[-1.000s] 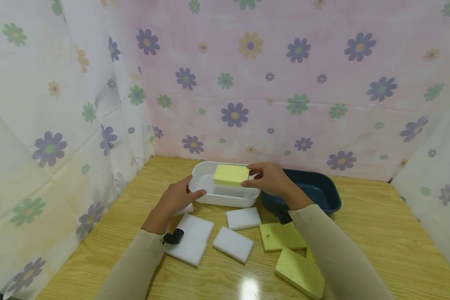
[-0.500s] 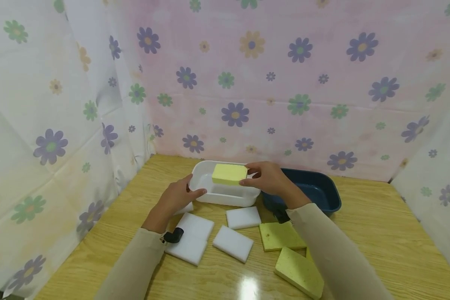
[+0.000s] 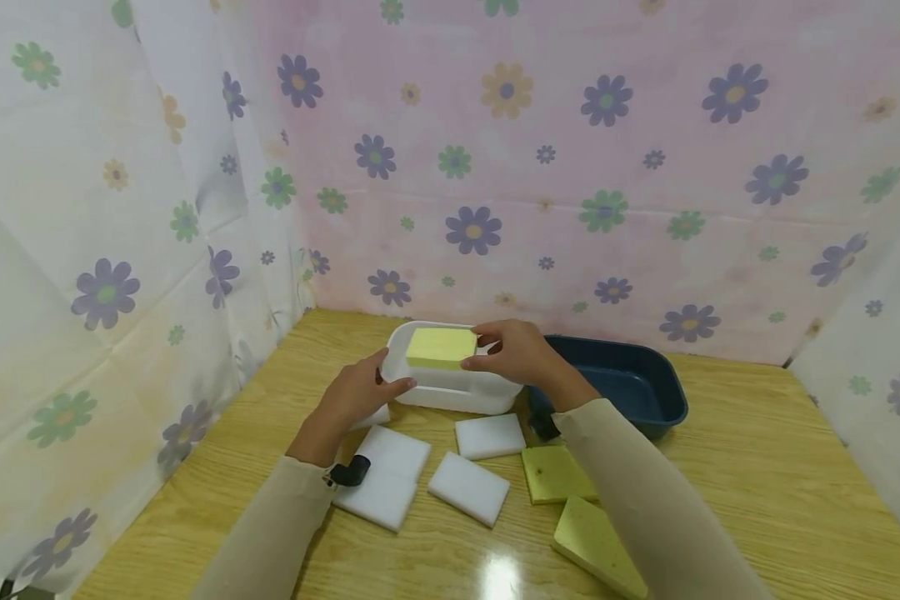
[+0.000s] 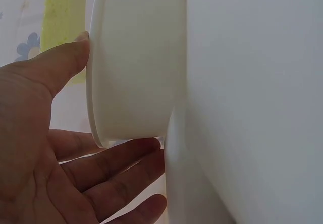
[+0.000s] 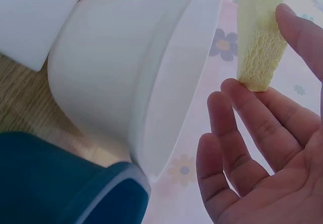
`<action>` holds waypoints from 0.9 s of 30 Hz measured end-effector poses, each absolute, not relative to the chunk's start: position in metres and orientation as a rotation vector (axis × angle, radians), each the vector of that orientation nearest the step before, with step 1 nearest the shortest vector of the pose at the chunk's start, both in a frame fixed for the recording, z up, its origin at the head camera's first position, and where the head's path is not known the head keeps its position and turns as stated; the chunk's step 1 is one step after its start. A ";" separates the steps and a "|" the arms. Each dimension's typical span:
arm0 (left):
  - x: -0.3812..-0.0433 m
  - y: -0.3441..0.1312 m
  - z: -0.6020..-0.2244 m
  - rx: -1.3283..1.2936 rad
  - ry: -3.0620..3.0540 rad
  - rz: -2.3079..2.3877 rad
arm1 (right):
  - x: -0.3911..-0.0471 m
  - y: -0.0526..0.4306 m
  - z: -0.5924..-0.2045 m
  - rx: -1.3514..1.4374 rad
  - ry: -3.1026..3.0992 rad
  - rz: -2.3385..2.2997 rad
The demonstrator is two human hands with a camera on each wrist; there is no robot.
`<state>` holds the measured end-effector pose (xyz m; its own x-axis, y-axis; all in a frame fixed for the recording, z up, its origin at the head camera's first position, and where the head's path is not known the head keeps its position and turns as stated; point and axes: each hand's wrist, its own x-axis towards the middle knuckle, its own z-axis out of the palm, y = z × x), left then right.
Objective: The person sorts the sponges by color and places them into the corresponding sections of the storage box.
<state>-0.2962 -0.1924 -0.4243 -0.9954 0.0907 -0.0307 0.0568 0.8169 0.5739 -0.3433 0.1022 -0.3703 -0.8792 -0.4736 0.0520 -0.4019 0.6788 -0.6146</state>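
My right hand (image 3: 521, 354) pinches a yellow sponge (image 3: 441, 346) by its right end, thumb in front and fingers behind. The sponge is a flat block, held above the rim of a white plastic tub (image 3: 461, 401). In the right wrist view its porous end (image 5: 262, 65) shows between thumb and fingertips. My left hand (image 3: 354, 398) holds the tub at its left front corner. The left wrist view shows that thumb at the rim and the fingers around the tub's outer wall (image 4: 136, 67).
A dark blue tub (image 3: 630, 383) stands right of the white one. In front, on the wooden table (image 3: 757, 500), lie several white sponges (image 3: 468, 487) and yellow sponges (image 3: 558, 475), (image 3: 600, 542), partly under the right sleeve. A flowered curtain (image 3: 540, 175) closes off the back and sides.
My right hand has carried the yellow sponge a little to the left over the white tub. The left hand keeps its place on the tub's corner.
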 end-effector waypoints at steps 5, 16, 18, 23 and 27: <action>-0.296 -0.192 -0.423 0.118 2.940 0.943 | -0.344 0.095 -0.371 -0.739 2.792 -0.952; -0.296 -0.191 -0.423 0.116 2.935 0.936 | -0.340 0.087 -0.366 -0.745 2.804 -0.947; -0.296 -0.192 -0.423 0.118 2.937 0.934 | -0.340 0.086 -0.367 -0.746 2.801 -0.952; -0.296 -0.192 -0.423 0.125 2.935 0.940 | -0.340 0.084 -0.368 -0.738 2.792 -0.958; -0.296 -0.191 -0.423 0.123 2.931 0.949 | -0.339 0.083 -0.367 -0.732 2.772 -0.970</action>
